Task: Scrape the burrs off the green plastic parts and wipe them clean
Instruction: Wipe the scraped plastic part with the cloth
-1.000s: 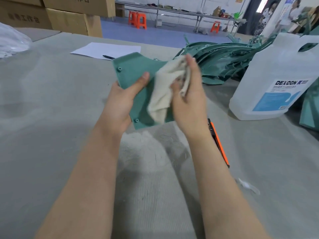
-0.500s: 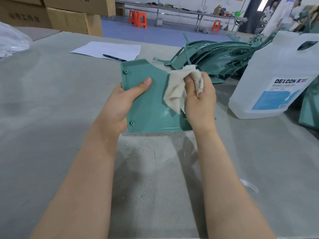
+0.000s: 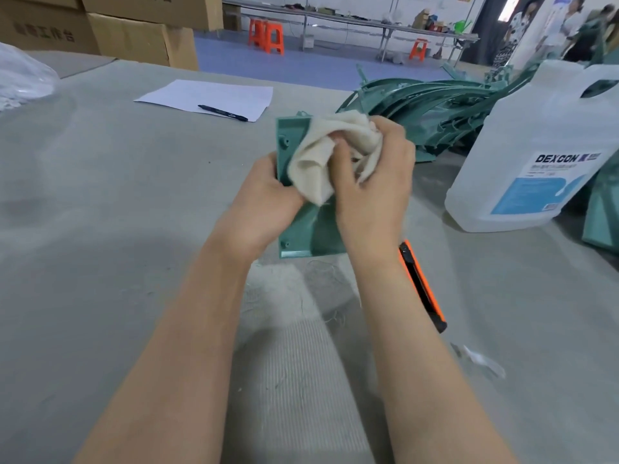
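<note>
A flat green plastic part [image 3: 301, 232] with small screw bosses is held upright above the grey table. My left hand [image 3: 264, 199] grips its left edge. My right hand [image 3: 375, 182] is closed on a bunched cream cloth [image 3: 321, 155], pressing it against the part's upper face. The cloth and my hands hide most of the part. A pile of curved green plastic parts [image 3: 428, 108] lies behind, to the right.
An orange and black knife [image 3: 423, 286] lies on the table beside my right forearm. A large white DEXCON jug [image 3: 542, 152] stands at the right. A paper sheet [image 3: 207, 95] with a pen [image 3: 222, 112] lies farther back. Cardboard boxes [image 3: 134, 35] stand beyond the table.
The green part has been turned to a steeper, narrower angle. My left hand shifted lower on its left edge, and my right hand moved the cloth leftwards across the top.
</note>
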Motion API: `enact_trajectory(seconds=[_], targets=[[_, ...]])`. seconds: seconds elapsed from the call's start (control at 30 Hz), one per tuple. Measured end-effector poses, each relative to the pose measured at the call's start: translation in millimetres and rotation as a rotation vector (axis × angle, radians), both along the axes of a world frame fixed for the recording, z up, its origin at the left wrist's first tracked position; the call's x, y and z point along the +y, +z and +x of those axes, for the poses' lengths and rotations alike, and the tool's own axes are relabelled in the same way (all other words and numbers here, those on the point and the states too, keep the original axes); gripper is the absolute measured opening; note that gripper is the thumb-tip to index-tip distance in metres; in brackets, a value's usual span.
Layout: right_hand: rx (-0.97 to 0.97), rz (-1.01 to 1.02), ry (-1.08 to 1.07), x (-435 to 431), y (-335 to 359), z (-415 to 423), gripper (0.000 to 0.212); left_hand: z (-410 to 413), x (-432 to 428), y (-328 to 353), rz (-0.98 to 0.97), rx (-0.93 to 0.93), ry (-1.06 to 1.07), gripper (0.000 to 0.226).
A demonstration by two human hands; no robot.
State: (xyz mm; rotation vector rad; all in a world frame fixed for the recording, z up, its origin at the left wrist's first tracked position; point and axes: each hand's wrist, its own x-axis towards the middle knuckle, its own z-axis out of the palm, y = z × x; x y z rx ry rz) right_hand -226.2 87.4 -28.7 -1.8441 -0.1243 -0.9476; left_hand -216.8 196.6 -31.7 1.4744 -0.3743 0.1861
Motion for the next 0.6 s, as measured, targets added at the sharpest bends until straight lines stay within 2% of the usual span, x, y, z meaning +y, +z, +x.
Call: enact_trajectory(seconds=[0.07,0.2,0.3,0.33,0.37,0.43,0.5,0.6], targets=[[-0.012,0.09,-0.032,-10.5,2.0,6.0,0.01,-1.9,-0.9,-1.4,0.063,-0.028,-0.028,0.014],[0.014,0.343,-0.019,-23.9,5.4,15.1,0.025,-5.6,-5.4,-1.2,0.079,-0.034,-0.062,0.015],[-0.011,0.485,-0.047,-24.4,4.6,11.8,0.02,-4.2,-11.4,-1.3,0.055,-0.004,-0.035,0.012],[-0.041,0.474,-0.058,-23.8,5.2,9.0,0.015,-3.3,-13.3,-1.1,0.05,0.003,-0.029,0.012],[-0.079,0.426,-0.061,-21.6,6.5,4.8,0.021,-3.3,-14.4,-0.5,0.048,0.003,-0.022,0.013],[-0.142,0.275,-0.016,-10.9,6.2,-2.4,0.048,-7.2,-18.2,2.3,0.089,-0.05,0.022,0.021],[-0.116,0.087,0.086,8.3,4.9,-9.3,0.063,-7.9,-20.2,-4.4,0.14,-0.093,0.113,0.026],[-0.043,-0.136,0.185,20.6,3.7,-9.9,0.056,-7.4,-14.6,-11.0,0.173,-0.066,0.231,0.033]])
